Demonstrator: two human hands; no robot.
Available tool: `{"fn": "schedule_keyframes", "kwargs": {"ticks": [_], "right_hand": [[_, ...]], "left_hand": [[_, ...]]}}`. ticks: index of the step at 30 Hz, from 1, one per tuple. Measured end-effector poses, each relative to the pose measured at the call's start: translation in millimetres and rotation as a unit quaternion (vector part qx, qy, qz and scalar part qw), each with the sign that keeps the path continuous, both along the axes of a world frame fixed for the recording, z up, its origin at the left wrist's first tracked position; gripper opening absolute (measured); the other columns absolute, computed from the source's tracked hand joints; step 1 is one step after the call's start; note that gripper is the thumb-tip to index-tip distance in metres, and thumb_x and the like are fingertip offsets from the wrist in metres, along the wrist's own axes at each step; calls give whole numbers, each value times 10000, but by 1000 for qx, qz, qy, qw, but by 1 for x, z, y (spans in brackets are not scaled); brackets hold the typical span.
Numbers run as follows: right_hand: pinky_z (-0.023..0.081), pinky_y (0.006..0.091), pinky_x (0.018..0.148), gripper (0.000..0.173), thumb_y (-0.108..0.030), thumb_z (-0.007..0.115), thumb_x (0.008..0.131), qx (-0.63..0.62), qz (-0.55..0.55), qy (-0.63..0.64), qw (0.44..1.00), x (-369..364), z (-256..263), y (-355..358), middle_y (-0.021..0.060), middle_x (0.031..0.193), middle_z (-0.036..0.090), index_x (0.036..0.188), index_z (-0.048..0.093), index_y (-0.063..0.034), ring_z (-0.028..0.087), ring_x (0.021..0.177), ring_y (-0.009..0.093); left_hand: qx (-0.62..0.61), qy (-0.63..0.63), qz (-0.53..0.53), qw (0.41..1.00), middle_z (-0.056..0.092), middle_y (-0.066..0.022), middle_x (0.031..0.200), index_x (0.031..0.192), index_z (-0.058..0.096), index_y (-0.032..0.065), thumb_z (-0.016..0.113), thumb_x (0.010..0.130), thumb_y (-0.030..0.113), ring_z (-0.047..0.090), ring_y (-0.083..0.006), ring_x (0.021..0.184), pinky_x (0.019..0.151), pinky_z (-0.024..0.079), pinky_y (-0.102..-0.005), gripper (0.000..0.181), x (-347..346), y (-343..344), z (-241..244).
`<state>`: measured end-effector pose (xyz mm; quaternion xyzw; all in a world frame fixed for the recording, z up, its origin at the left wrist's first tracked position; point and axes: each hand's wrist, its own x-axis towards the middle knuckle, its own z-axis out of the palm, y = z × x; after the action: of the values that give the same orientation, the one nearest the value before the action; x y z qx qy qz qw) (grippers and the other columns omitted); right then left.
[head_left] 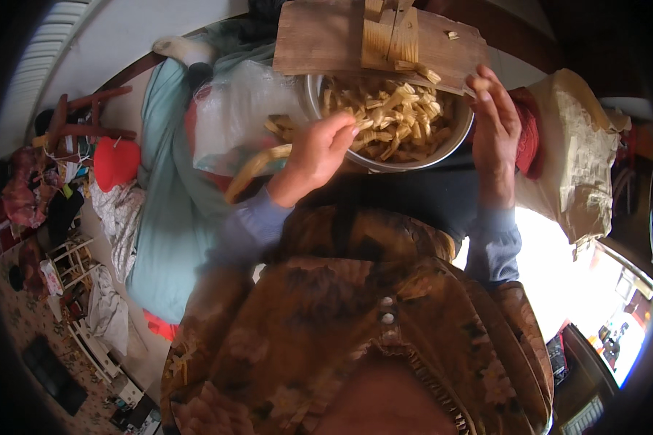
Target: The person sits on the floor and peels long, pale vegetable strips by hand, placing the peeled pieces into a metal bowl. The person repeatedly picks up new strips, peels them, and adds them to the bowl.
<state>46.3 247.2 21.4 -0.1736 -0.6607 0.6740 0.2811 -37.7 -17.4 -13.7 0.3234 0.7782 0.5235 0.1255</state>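
Note:
My left hand pinches a strand of pale dried plant material, whose tail hangs out to the left; a short end shows past the fingertips. Below it, a round metal basin holds many cut, twisted pieces of the same material. Across the basin's far rim lies a wooden board with a wooden block on it; a thin upright piece, perhaps a blade, stands at the block. Some cut pieces rest by the block. My right hand is at the board's right corner, fingers partly spread; whether it grips anything is unclear.
A clear plastic bag with more strands lies left of the basin, over green cloth. A red cloth and a crumpled tan sack are on the right. Further left are a wooden stool and a red item.

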Motion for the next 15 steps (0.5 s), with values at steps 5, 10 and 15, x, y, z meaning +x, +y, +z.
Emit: {"fn": "schedule_keyframes", "kwargs": {"ticks": [5, 10, 15], "right_hand": [[422, 315, 1013, 467, -384, 585, 976, 138, 218, -145, 955, -31, 26, -3, 121, 1258, 612, 1215, 630, 15, 562, 1150, 195], [557, 276, 734, 362, -306, 656, 941, -72, 386, -240, 888, -54, 41, 0, 71, 989, 674, 1093, 657, 23, 661, 782, 150], [554, 233, 660, 148, -107, 668, 925, -63, 261, -184, 946, -58, 28, 36, 27, 917, 655, 1034, 659, -7, 649, 720, 128]], "left_hand": [[-16, 257, -35, 966, 619, -123, 822, 951, 638, 51, 647, 880, 75, 621, -314, 705, 594, 495, -393, 75, -20, 27, 35], [20, 221, -59, 973, 648, -108, 804, 920, 651, 64, 630, 899, 133, 633, -320, 697, 589, 500, -382, 75, -38, 45, 51], [1, 26, -32, 999, 651, -132, 758, 918, 666, 47, 625, 924, 166, 642, -324, 692, 587, 491, -378, 126, -67, 44, 52]]}}
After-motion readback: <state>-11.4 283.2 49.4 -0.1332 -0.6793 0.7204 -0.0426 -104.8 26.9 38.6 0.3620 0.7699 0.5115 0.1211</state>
